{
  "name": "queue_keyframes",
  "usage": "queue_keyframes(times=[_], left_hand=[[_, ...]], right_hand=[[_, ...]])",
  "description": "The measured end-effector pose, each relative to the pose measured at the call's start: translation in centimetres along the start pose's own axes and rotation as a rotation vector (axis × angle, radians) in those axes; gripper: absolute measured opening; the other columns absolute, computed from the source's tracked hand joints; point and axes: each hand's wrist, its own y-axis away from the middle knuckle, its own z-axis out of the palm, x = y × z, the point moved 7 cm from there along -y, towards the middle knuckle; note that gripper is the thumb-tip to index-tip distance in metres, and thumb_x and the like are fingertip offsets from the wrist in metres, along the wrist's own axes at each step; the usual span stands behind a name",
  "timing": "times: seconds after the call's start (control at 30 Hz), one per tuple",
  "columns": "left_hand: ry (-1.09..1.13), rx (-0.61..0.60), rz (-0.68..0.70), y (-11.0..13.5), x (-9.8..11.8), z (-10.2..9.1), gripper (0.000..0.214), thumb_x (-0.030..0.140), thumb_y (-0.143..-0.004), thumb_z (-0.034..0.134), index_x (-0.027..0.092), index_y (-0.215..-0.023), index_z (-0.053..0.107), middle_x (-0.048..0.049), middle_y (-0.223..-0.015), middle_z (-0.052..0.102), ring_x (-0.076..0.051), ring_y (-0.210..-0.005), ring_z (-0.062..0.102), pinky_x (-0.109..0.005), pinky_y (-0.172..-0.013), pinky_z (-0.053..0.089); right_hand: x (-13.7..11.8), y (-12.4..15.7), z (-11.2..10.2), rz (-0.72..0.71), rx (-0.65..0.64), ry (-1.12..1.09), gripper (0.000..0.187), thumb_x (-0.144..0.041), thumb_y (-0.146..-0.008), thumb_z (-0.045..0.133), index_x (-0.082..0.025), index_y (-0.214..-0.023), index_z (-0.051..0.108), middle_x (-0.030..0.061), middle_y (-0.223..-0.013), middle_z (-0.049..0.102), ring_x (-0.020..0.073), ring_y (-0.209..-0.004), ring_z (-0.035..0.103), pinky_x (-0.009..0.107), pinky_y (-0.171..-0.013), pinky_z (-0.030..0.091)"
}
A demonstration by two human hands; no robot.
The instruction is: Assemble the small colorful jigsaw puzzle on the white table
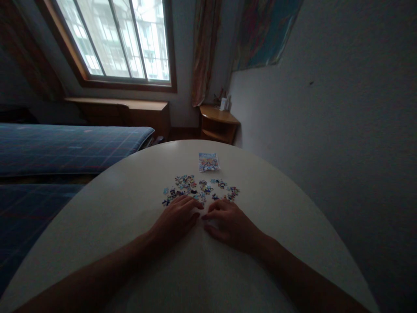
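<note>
Many small multicoloured jigsaw puzzle pieces (184, 182) lie loose in a rough spread on the pale round table (137, 269). Just in front of them, my left hand (177, 217) rests low over the tabletop, fingers bent, with a gap between thumb and index finger. My right hand (230, 224) faces it from the other side, its fingers curved and its thumb apart. The fingertips of both hands nearly meet. No piece can be made out between them, though the dim light hides detail. Beyond the pieces lies a small printed picture packet (209, 162).
To the left are mattresses with dark plaid covers (71, 145), close to the table edge. A wall (325, 130) runs along the right. Behind the table stand a corner shelf (218, 114) with small items and a low wooden desk (143, 104) under a bright window (117, 39).
</note>
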Motion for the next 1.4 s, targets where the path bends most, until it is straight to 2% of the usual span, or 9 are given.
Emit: queue_keyframes(times=[0.2, 0.37, 0.5, 0.57, 0.67, 0.87, 1.1, 1.27, 1.4], left_hand=[[-0.001, -0.021, 0.004, 0.0, 0.0, 0.2, 0.024, 0.007, -0.087, 0.050, 0.022, -0.102, 0.062, -0.0047, -0.102, 0.069, -0.021, -0.101, 0.061, -0.040, -0.094, 0.049], [-0.017, -0.024, 0.007, 0.1, 0.0, 0.2, 0.024, 0.008, -0.088, 0.050, 0.022, -0.102, 0.063, -0.0047, -0.102, 0.070, -0.022, -0.100, 0.061, -0.039, -0.094, 0.049], [-0.001, -0.052, 0.092, 0.2, 0.8, 0.2, 0.026, 0.010, -0.090, 0.049, 0.021, -0.109, 0.063, -0.0059, -0.112, 0.070, -0.022, -0.105, 0.061, -0.040, -0.096, 0.049], [0.012, -0.087, 0.157, 0.3, 1.5, 0.3, 0.029, 0.011, -0.092, 0.049, 0.021, -0.116, 0.062, -0.0064, -0.121, 0.068, -0.022, -0.112, 0.060, -0.040, -0.099, 0.048], [0.006, -0.148, 0.230, 0.4, 2.5, 0.5, 0.031, 0.013, -0.094, 0.047, 0.022, -0.120, 0.062, -0.0062, -0.127, 0.067, -0.022, -0.118, 0.058, -0.040, -0.101, 0.047], [-0.114, -0.180, 0.247, 0.5, 2.5, 0.6, 0.028, 0.016, -0.097, 0.046, 0.022, -0.117, 0.065, -0.0050, -0.123, 0.069, -0.024, -0.115, 0.060, -0.042, -0.099, 0.047], [-0.138, -0.143, 0.302, 0.7, 2.7, 0.4, 0.028, 0.016, -0.096, 0.048, 0.020, -0.119, 0.064, -0.0053, -0.123, 0.070, -0.023, -0.113, 0.061, -0.042, -0.095, 0.051], [-0.120, -0.146, 0.311, 0.5, 3.0, 0.4, 0.025, 0.016, -0.096, 0.049, 0.018, -0.114, 0.066, -0.0054, -0.121, 0.071, -0.023, -0.108, 0.063, -0.040, -0.093, 0.054], [-0.114, -0.132, 0.326, 0.4, 3.2, 0.2, 0.025, 0.016, -0.096, 0.048, 0.017, -0.112, 0.066, -0.0062, -0.120, 0.071, -0.023, -0.106, 0.064, -0.040, -0.090, 0.055]], right_hand=[[-0.3, 0.0, 0.1, 0.003, -0.042, -0.014, 0.020, -0.022, -0.081, 0.072, -0.026, -0.101, 0.072, 0.0055, -0.106, 0.066, 0.0225, -0.102, 0.060, 0.042, -0.095, 0.044], [-0.4, 0.0, -0.4, 0.011, -0.008, -0.094, 0.020, -0.017, -0.076, 0.075, -0.022, -0.094, 0.067, 0.0054, -0.105, 0.067, 0.0225, -0.103, 0.060, 0.040, -0.096, 0.044], [0.6, 0.3, -1.8, 0.093, 0.010, -0.224, 0.005, -0.019, -0.082, 0.070, -0.021, -0.083, 0.065, -0.0004, -0.080, 0.068, 0.0149, -0.077, 0.063, 0.028, -0.076, 0.048], [1.6, 0.4, -2.8, 0.156, 0.054, -0.266, 0.004, -0.024, -0.086, 0.068, -0.021, -0.089, 0.067, -0.0006, -0.078, 0.069, 0.0136, -0.071, 0.062, 0.025, -0.067, 0.047], [2.9, 0.6, -3.9, 0.187, 0.136, -0.239, 0.012, -0.028, -0.089, 0.066, -0.022, -0.098, 0.071, 0.0015, -0.083, 0.071, 0.0139, -0.071, 0.062, 0.025, -0.063, 0.047], [3.1, 0.5, -3.3, 0.069, 0.105, -0.208, 0.010, -0.022, -0.091, 0.064, -0.021, -0.089, 0.074, 0.0022, -0.084, 0.071, 0.0127, -0.072, 0.062, 0.024, -0.068, 0.048], [3.1, 0.5, -2.0, 0.086, 0.115, -0.113, 0.009, -0.016, -0.084, 0.069, -0.022, -0.089, 0.074, 0.0009, -0.082, 0.075, 0.0147, -0.075, 0.069, 0.027, -0.074, 0.049], [2.5, 0.5, -1.5, -0.033, 0.071, -0.001, 0.007, -0.019, -0.087, 0.067, -0.021, -0.092, 0.072, 0.0019, -0.081, 0.075, 0.0174, -0.078, 0.069, 0.032, -0.082, 0.049], [2.3, 0.5, -1.4, -0.112, 0.031, 0.065, 0.011, -0.020, -0.093, 0.061, -0.021, -0.092, 0.071, 0.0034, -0.089, 0.075, 0.0176, -0.085, 0.068, 0.032, -0.084, 0.048]])
